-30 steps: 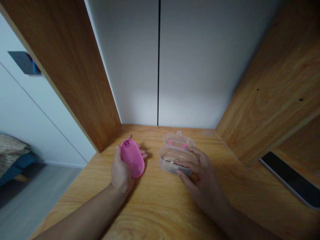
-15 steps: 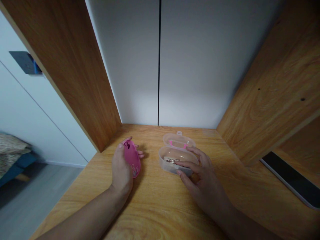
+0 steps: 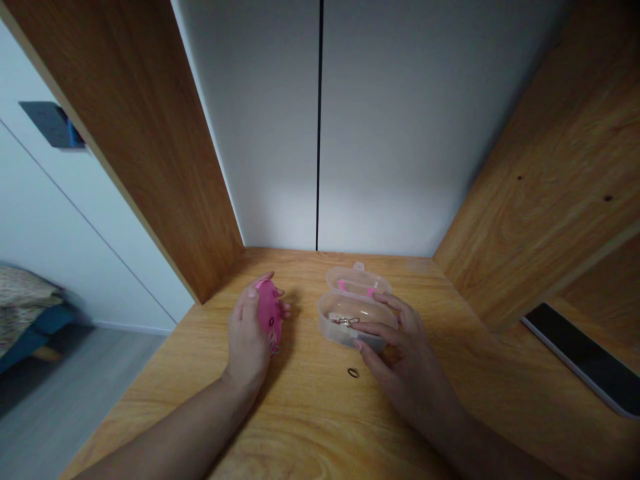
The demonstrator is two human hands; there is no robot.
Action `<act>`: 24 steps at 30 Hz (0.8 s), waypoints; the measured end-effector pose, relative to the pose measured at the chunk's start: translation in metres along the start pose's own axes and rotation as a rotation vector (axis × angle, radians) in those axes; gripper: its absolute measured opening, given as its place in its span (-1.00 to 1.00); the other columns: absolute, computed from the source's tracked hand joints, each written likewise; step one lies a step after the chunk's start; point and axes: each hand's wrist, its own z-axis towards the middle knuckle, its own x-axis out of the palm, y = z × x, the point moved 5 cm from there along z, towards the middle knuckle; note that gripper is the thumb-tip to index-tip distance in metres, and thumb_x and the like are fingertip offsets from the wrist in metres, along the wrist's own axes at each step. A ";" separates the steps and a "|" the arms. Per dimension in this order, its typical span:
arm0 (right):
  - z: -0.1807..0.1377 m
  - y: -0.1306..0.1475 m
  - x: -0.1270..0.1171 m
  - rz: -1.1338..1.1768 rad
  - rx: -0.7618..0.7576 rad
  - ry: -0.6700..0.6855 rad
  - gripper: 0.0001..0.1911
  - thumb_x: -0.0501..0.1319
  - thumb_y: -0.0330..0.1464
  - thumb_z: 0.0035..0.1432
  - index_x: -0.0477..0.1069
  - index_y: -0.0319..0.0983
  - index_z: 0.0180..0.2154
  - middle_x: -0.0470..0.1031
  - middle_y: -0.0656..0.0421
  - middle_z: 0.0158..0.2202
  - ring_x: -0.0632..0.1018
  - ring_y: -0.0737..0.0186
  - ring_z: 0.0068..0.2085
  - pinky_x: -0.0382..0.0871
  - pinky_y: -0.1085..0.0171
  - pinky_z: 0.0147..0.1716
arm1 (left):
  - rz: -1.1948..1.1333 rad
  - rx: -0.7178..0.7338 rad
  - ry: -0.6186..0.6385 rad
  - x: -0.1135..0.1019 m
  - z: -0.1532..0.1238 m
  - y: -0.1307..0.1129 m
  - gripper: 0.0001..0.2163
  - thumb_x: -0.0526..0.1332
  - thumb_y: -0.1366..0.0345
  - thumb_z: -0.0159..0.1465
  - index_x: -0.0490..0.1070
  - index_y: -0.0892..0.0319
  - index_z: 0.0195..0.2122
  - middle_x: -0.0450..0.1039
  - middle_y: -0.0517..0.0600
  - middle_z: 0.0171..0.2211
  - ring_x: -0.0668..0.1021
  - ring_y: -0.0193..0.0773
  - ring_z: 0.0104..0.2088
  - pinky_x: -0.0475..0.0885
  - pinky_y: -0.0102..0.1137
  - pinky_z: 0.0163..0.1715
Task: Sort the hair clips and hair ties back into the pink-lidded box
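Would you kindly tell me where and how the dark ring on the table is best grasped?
Perhaps pinch the dark ring by opposite sides of its band, from above and the right: it seems to lie flat on the table, apart from the clear case, with the right hand nearest.

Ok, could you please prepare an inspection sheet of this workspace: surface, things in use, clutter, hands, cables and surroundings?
Surface: wood-grain tabletop; one dark ring lies on it, in front of the clear case.
Things in use: pink dish, steeply tilted, with small rings; clear case, lid open, metal-looking piece inside.
Clutter: black-faced slab, probably a phone, at the right.
Hands: left hand holds the pink dish; right hand is spread over the clear case's right side, seemingly touching it.
Cables: nothing seen.
Surroundings: white panels behind, wooden panels at both sides.
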 end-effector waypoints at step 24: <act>0.000 0.008 0.001 0.000 -0.051 0.040 -0.72 0.26 -0.40 0.19 0.49 -0.08 -0.04 0.21 0.03 0.30 0.24 -0.15 0.35 0.18 -0.27 0.29 | 0.129 0.385 0.220 0.006 -0.021 -0.014 -0.51 0.04 -0.12 0.40 0.46 0.15 0.07 0.53 0.07 -0.17 0.56 -0.15 -0.19 0.44 -0.29 -0.14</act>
